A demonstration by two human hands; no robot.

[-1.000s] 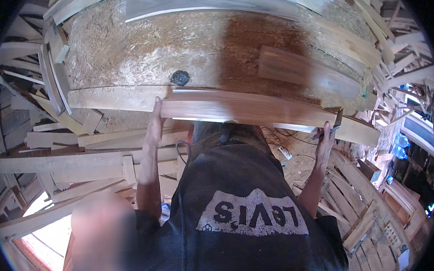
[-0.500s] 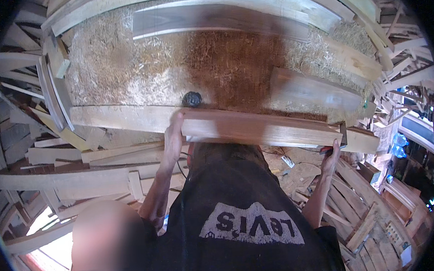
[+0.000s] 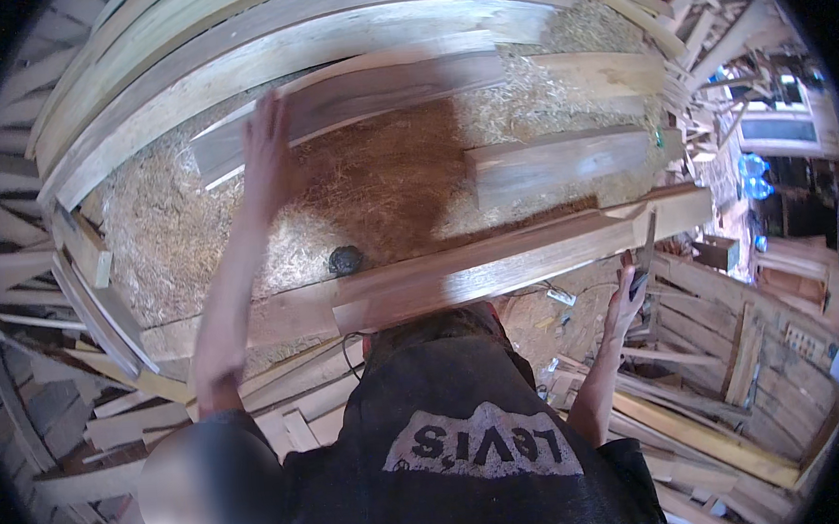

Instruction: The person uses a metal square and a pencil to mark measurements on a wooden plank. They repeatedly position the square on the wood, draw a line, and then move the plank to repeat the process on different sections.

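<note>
Over the near end of a grey-brown plank (image 3: 381, 96), my left hand (image 3: 273, 151) reaches out, blurred, with its fingers stretched. Whether it touches the plank I cannot tell. My right hand (image 3: 624, 299) is closed on what looks like a try square (image 3: 650, 238), its dark handle in the palm and thin flat blade pointing up. The blade stands by the right end of a planed timber (image 3: 468, 276) lying along the bench's near edge. Next to that timber's left part sits a small black round object (image 3: 345, 260).
Shavings (image 3: 167, 220) cover the bench top. A shorter board (image 3: 558, 165) lies at its right, with long boards (image 3: 329, 37) along the far side. Offcuts (image 3: 141, 423) are piled at left, and more timber (image 3: 709, 436) lies lower right. Blue bottles (image 3: 754, 176) stand farther right.
My left hand has left the timber's left end and moved up over the far plank. My right hand has drawn the square slightly away from the timber's end. The view has turned.
</note>
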